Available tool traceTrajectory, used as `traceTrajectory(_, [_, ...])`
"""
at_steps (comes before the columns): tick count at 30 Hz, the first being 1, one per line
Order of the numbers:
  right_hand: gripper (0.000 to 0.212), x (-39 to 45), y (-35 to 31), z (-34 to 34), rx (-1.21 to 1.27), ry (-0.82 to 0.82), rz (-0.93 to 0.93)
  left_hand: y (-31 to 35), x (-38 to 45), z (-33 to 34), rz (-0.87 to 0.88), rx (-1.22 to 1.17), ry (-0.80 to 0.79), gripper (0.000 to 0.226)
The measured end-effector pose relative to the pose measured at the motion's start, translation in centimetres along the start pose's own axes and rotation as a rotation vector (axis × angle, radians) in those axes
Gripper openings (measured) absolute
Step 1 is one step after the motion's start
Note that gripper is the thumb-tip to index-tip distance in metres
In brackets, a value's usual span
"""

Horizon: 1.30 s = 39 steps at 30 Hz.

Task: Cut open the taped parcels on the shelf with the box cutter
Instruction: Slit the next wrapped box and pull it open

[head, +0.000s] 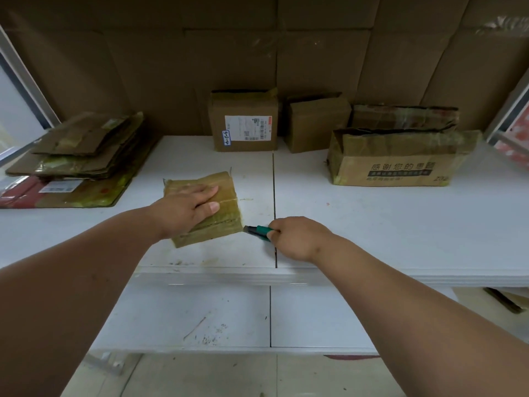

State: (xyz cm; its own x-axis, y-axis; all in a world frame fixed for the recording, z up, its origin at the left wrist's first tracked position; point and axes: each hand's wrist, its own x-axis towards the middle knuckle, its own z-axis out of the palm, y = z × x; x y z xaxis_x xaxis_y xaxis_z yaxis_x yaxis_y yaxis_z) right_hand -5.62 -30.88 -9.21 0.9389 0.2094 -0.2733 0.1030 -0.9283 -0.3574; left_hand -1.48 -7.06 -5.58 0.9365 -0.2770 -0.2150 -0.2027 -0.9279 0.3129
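At the left edge of the frame, a pile of flattened cardboard (86, 144) lies on the white shelf (372, 224), over a red flat package (23, 193). Toward the centre, a little left of it, the left hand (186, 207) rests flat on a small taped parcel (226, 222) — its fingers are straight and press on the top, the thumb spread toward the right. The parcel lies flat on the shelf, wrapped in yellowish tape. Just right of the parcel, the box cutter (257, 231) points with its tip at the lower right corner of the parcel; whether the blade touches the tape cannot be told. The right hand (297, 239) grips the green handle with curled fingers, right of the centre.

In the upper middle, a box with a white label (243, 121) stands against the cardboard back wall, and beside it a plain brown box (317, 124). On the right stands a larger opened carton (400, 159) with printed characters on its front — another taped box (406, 117) is behind it.
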Motion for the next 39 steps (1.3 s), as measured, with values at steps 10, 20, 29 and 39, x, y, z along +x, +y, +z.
traceTrajectory(10, [0.030, -0.9, -0.4, -0.8, 0.509, 0.100, 0.133, 0.9, 0.6, -1.1, -0.158, -0.204, 0.053, 0.051])
traceTrajectory(20, [0.030, -0.1, -1.7, -0.1, 0.851, 0.051, 0.242, 1.7, 1.5, -2.4, -0.236, -0.156, -0.044, 0.063])
traceTrajectory(29, [0.037, 0.4, -2.5, 0.2, 0.745, 0.040, 0.261, 0.5, 1.2, -2.5, -0.158, -0.083, -0.103, 0.064])
traceTrajectory(39, [0.030, 0.9, -4.2, 1.2, 0.938, 0.141, 0.339, 1.1, 1.2, -0.9, -0.110, -0.019, 0.074, 0.052])
